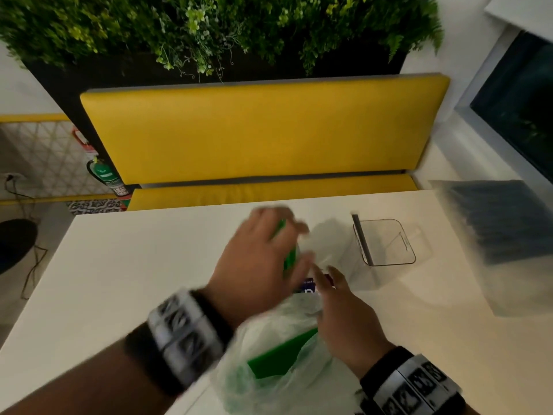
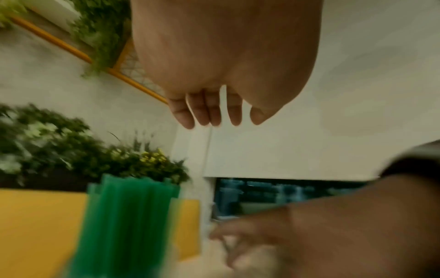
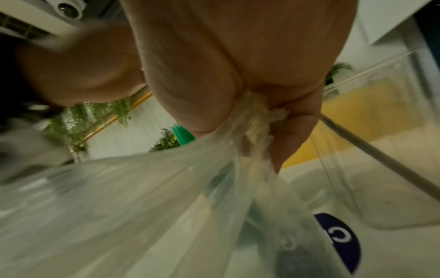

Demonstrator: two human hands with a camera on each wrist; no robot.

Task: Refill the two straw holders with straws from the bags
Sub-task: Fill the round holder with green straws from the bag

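The right hand (image 1: pixel 344 319) is near the middle of the white table (image 1: pixel 134 265). Its fingers are curled tight round the bunched top of a clear bag (image 1: pixel 269 363), and the wrist view shows the plastic squeezed in the fist. More green straws (image 1: pixel 281 357) lie inside this bag, close to the near edge of the table.

The left hand (image 1: pixel 257 265) is just beyond the bag, over the table. A bunch of green straws shows at its fingers, but the picture is blurry. In the left wrist view the fingers (image 2: pixel 204 111) hang almost straight, with the straws below them, so I cannot tell if the hand grips them.

A clear holder (image 1: pixel 386 244) stands to the right of the hands with one dark straw (image 1: pixel 362 238) leaning in it. A second bag (image 1: pixel 496 235), full of dark straws, lies at the far right. A yellow bench (image 1: pixel 263 130) and green plants (image 1: pixel 209 31) are behind the table.
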